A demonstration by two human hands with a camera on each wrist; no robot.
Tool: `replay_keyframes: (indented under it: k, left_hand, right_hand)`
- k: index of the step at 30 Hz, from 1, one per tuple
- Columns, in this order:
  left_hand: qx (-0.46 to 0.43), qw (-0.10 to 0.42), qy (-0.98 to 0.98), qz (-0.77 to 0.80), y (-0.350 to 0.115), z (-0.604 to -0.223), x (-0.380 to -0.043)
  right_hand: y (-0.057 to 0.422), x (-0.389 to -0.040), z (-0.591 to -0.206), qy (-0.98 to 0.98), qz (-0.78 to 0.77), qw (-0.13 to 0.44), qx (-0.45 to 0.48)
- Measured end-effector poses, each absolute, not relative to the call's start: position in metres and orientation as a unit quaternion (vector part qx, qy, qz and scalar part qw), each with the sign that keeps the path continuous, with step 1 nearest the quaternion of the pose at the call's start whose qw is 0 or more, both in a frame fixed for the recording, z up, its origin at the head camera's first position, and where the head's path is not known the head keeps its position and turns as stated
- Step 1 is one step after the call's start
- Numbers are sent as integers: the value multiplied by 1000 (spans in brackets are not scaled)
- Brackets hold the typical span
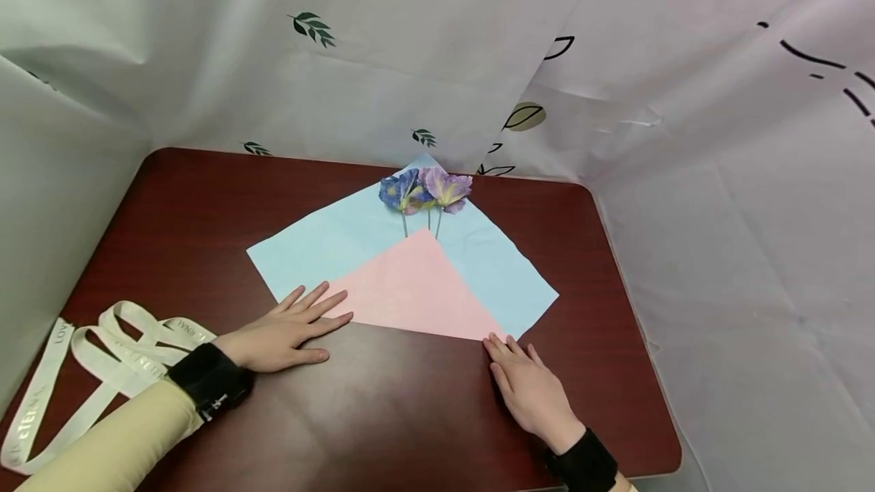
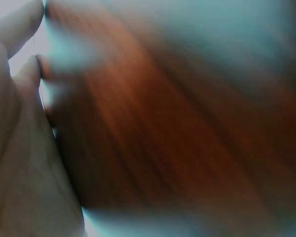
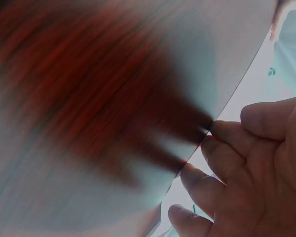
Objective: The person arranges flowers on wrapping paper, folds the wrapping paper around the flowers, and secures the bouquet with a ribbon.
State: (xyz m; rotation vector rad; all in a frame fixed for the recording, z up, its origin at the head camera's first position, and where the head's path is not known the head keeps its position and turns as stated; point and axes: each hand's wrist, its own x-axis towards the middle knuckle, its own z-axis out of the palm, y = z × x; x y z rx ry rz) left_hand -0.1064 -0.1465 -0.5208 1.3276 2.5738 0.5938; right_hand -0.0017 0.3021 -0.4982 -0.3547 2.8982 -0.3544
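Note:
A light blue sheet of wrapping paper [image 1: 328,241] lies on the table, with a pink triangular flap [image 1: 417,287] over its lower part. Artificial flowers, one blue-purple [image 1: 399,190] and one pale purple [image 1: 447,188], rest on the blue area; the flap hides their lower stems. My left hand [image 1: 290,332] lies flat with spread fingers on the flap's left end. At the right end, my right hand [image 1: 529,389] touches the corner with its extended fingertips. The left wrist view is mostly blurred; in the right wrist view the fingertips [image 3: 200,182] meet the tabletop.
A cream ribbon with printed lettering [image 1: 123,363] lies in loose loops at the left, beside my left forearm. The dark red-brown table [image 1: 383,416] has rounded corners. Pale patterned sheeting [image 1: 383,82] hangs behind it and along both sides.

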Motion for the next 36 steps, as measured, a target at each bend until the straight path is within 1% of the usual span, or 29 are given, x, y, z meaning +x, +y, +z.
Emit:
replay_keyframes:
  k: [4, 6, 14, 19, 21, 25, 29, 32, 36]
  left_hand:
    - [426, 116, 875, 199, -156, -518, -104]
    - [419, 116, 878, 198, -162, -518, -102]
    - [409, 83, 888, 195, -182, -521, -94]
    - [383, 85, 895, 213, -186, -518, -93]
    - [384, 69, 899, 200, -182, -514, -95]
    - [406, 4, 898, 168, -163, -504, -102]
    - [427, -46, 888, 161, -144, -501, -105]
    - [431, -66, 886, 155, -136, -504, -101]
    - [426, -86, 892, 126, -126, -507, -94]
  right_hand:
    - [311, 0, -495, 983, -108, 94, -116]
    - [315, 1, -495, 985, -94, 94, -110]
    - [322, 6, -498, 987, -85, 95, -94]
    - [322, 4, -498, 988, -85, 74, -104]
    - [323, 0, -498, 989, -79, 60, -111]
    - [324, -15, -493, 992, -58, 39, -105]
    - [315, -35, -487, 995, -44, 42, -77]
    - [292, -46, -484, 995, -37, 56, -77]
    - [248, -49, -482, 987, -48, 81, -131]
